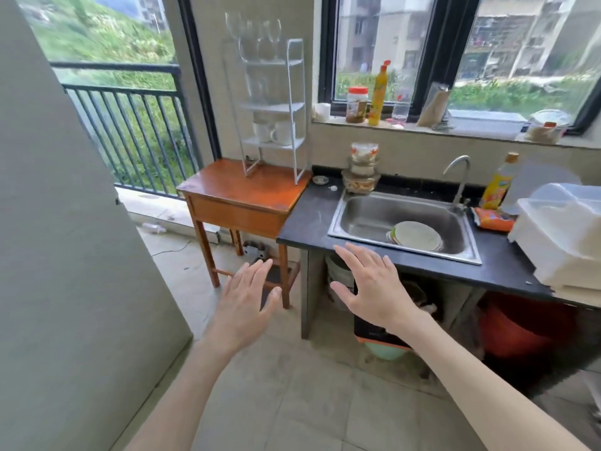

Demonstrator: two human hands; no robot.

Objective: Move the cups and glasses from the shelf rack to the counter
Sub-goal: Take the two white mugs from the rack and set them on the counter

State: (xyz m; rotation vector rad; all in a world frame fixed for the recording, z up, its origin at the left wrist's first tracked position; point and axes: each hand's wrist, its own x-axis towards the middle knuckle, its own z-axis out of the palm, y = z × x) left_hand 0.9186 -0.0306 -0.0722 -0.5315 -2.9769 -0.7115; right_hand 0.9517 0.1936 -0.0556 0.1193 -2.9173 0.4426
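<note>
Spanning right side: dark counter with steel sink. Left of it, wooden table carrying white shelf rack. Glasses on top tier, white cups on lowest. Near: left hand, right hand, fingers straight, loosely spread, holding nothing.

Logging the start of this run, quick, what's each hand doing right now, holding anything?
Left hand: open, fingers spread, holding nothing.
Right hand: open, fingers spread, holding nothing.
</note>
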